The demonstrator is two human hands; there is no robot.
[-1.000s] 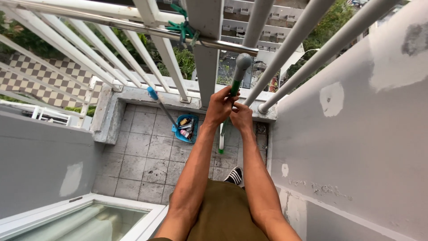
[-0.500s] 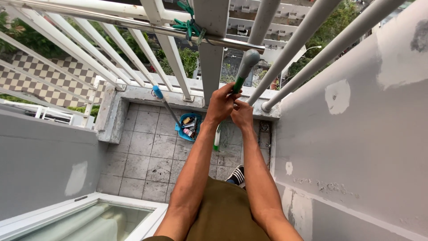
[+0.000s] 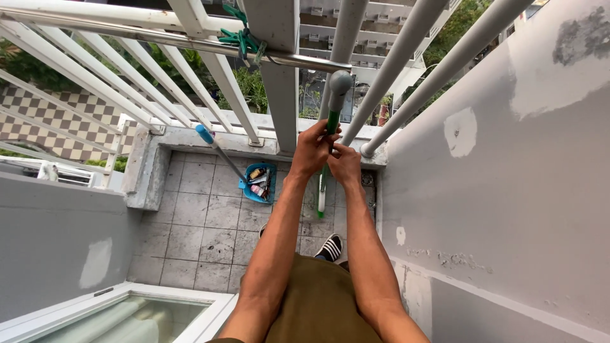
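left hand [image 3: 312,151] closed on green pole [image 3: 331,124], right hand [image 3: 346,166] just below, probably gripping | pole's grey cap [image 3: 340,82] swung back left, nearer upright | blue dustpan [image 3: 257,183] below-left

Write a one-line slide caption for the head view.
Both hands, left hand and right hand, grip a green-handled pole upright on a tiled balcony beside a blue dustpan.

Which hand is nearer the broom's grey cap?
Left. The left hand grips the pole just under the grey cap; the right hand holds the pole lower down.
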